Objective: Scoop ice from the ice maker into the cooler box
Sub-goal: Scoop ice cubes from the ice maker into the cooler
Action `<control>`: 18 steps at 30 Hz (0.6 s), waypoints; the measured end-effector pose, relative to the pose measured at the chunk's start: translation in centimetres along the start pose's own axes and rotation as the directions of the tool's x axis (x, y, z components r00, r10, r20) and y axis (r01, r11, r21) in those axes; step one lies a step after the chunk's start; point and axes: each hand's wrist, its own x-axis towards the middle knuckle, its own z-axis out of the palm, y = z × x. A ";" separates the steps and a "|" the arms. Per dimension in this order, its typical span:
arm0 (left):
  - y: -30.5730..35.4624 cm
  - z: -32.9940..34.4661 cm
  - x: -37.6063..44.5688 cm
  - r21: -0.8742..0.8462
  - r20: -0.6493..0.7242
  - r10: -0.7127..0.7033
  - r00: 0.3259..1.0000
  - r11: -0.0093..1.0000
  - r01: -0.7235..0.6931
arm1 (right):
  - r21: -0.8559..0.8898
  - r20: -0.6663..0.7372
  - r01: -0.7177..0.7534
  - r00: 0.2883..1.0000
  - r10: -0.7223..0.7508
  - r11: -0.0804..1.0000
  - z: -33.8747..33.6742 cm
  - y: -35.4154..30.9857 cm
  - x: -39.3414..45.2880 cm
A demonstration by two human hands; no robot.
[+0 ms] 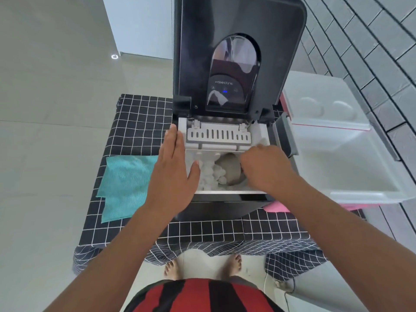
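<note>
A black ice maker (222,208) stands on the table with its lid (238,52) raised upright. Inside its white basket lies a pile of ice (213,174). My right hand (263,165) is closed around a grey scoop (229,167) that sits in the basket beside the ice. My left hand (173,167) lies flat and open on the ice maker's left rim, fingers together, thumb over the ice. The white cooler box (351,190) stands open to the right, its lid (319,102) tipped back; its inside looks bare.
A black checked cloth (144,122) covers the table. A teal towel (126,185) lies left of the ice maker. A pink piece (275,208) shows under the cooler. Grey tiled wall at right, pale floor at left, my bare feet below the table edge.
</note>
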 end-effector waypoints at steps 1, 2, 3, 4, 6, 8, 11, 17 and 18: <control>-0.1 0.0 0.1 0.001 -0.003 0.000 1.000 1.000 0.000 | 0.023 0.017 -0.024 1.000 0.024 0.999 0.1 0.1 0.3; -0.1 0.1 0.1 0.001 -0.006 -0.001 1.000 1.000 0.001 | 0.038 0.025 -0.033 0.999 0.032 0.999 0.0 0.1 0.5; 0.0 0.1 0.1 -0.001 -0.009 -0.004 1.000 1.000 0.004 | 0.043 0.027 -0.029 0.999 0.028 0.999 -0.1 0.2 0.8; 0.1 0.2 0.1 -0.007 -0.009 -0.008 1.000 1.000 0.008 | 0.043 0.022 -0.014 1.000 0.013 0.999 -0.2 0.3 0.9; 0.2 0.1 0.0 -0.029 -0.005 -0.016 1.000 0.999 0.016 | 0.043 0.013 0.039 0.999 -0.040 0.998 -0.3 0.9 0.5; 0.1 0.1 0.0 -0.038 -0.002 -0.010 1.000 0.999 0.010 | 0.060 -0.011 0.062 0.998 -0.061 0.996 -0.2 1.5 -0.3; 0.0 0.1 0.0 -0.039 -0.011 -0.006 1.000 0.999 0.005 | 0.053 -0.004 0.074 0.997 -0.074 0.996 -0.1 1.4 -0.5; -0.1 0.4 0.1 -0.033 -0.031 -0.014 0.999 0.999 0.013 | 0.141 0.020 0.115 0.993 -0.119 0.983 0.8 1.5 1.5; -0.1 0.4 0.1 -0.033 -0.035 -0.013 0.999 0.999 0.012 | 0.169 0.020 0.128 0.991 -0.133 0.977 1.1 1.4 1.6</control>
